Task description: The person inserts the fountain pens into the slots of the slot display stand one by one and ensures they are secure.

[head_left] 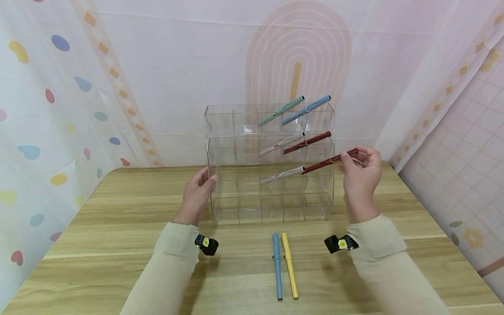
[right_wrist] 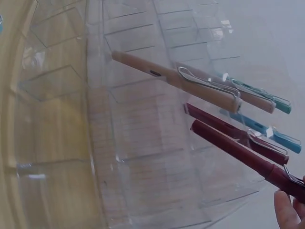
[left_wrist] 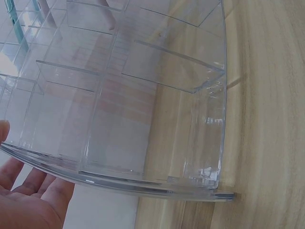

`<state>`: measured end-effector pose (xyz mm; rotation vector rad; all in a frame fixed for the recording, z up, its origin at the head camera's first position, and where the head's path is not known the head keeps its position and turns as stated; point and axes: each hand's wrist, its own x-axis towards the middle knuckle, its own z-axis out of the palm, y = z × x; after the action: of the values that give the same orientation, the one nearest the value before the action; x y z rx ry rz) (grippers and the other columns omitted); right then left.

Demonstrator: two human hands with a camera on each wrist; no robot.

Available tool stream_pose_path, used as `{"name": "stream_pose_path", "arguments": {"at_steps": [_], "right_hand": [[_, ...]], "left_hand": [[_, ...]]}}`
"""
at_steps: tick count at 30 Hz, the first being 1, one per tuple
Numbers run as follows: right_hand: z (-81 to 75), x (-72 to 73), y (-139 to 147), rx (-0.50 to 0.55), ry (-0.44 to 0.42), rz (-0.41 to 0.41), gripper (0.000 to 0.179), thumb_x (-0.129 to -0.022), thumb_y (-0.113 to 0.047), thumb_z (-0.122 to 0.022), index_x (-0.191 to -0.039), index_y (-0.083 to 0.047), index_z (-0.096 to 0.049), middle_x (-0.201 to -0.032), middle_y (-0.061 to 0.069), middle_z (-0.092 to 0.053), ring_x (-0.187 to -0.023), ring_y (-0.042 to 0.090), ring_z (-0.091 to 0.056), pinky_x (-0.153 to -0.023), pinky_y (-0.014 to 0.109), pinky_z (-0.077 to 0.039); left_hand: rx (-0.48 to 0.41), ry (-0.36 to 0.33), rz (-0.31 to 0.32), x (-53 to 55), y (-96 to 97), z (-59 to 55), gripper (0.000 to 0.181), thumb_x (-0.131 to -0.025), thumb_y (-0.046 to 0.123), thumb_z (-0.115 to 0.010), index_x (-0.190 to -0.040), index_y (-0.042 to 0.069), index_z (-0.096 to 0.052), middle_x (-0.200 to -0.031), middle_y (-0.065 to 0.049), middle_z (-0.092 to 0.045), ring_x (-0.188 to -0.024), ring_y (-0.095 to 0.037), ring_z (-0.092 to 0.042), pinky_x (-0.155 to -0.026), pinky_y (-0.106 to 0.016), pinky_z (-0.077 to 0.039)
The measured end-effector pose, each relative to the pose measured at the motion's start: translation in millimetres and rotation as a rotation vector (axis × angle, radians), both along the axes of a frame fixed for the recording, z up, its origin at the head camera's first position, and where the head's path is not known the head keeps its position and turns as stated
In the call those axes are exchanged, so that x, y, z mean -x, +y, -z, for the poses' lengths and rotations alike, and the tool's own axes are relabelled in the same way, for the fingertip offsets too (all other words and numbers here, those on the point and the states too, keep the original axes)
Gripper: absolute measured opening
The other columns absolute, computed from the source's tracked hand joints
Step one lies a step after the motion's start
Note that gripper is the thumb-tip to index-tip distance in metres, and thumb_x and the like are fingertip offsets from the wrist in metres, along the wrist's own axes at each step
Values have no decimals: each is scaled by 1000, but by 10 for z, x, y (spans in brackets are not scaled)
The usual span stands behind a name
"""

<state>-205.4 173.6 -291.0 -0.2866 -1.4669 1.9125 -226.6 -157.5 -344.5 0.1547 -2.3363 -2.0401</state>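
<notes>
Toward the far side of the wooden surface stands a clear tiered rack, its dividers so transparent that many edges are hard to follow. At its right end the right hand pinches a dark red pen by the cap end, between thumb and fingers. The pen's other end slants down to the left at the third tier from the top, by a lower pale pen; whether it touches the plastic cannot be told. The right wrist view cuts this hand off at the corner, leaving only part of the thumb and fingers. At the left end, the left hand grips the rack's side panel, fingers partly hidden by it; in the left wrist view only the thumb's tip shows.

Higher up, a green pen and a light blue pen lean in the top tier, with an upper pale pen and a second dark red pen in the tier below, cap ends raised to the right. The left wrist view cuts some of these short and blurs them. Near, between the sleeves, a loose blue pen and a yellow pen lie side by side.
</notes>
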Motion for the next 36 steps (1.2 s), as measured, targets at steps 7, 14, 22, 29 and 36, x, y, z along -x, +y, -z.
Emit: {"name": "stream_pose_path", "arguments": {"at_steps": [7,14,22,29,36], "right_hand": [[82,58,-95,44,-16,8,30,-84,11,-64,-94,-14,-50,-88,2,-54,-71,7,-60,-55,16,-52],[176,87,-166,14,-26,-11,28,-85,11,-63,-96,-11,-50,-89,2,-52,-71,4,-60,-58,16,-52],[268,96,-245,0,-23,-34,27,-85,12,-62,-96,-9,-50,-89,2,-52,-72,4,-61,-60,17,-53],[328,118,-303,-14,-40,-38,25,-86,10,-63,-97,-8,-50,-90,3,-50,-73,4,-61,-61,17,-53],[368,120,-347,-12,-38,-55,26,-85,11,-62,-96,-8,-49,-90,3,-50,-72,5,-61,-61,18,-53]], "left_hand": [[-10,1,5,1,-7,5,51,-101,19,-50,-149,9,-36,-143,-13,-44,-128,-25,-41,-108,-41,-37],[-14,8,6,3,-8,14,51,-101,20,-51,-148,7,-36,-143,-12,-45,-128,-24,-42,-108,-40,-37],[-9,4,6,1,-7,3,50,-101,20,-51,-148,10,-37,-143,-12,-45,-128,-24,-42,-108,-40,-37],[-15,3,11,-17,-6,-13,52,-101,21,-50,-149,10,-35,-144,-12,-44,-128,-24,-41,-108,-40,-37],[-11,10,13,-23,-4,-18,53,-101,21,-51,-149,8,-34,-145,-14,-42,-129,-25,-40,-109,-41,-36]]}}
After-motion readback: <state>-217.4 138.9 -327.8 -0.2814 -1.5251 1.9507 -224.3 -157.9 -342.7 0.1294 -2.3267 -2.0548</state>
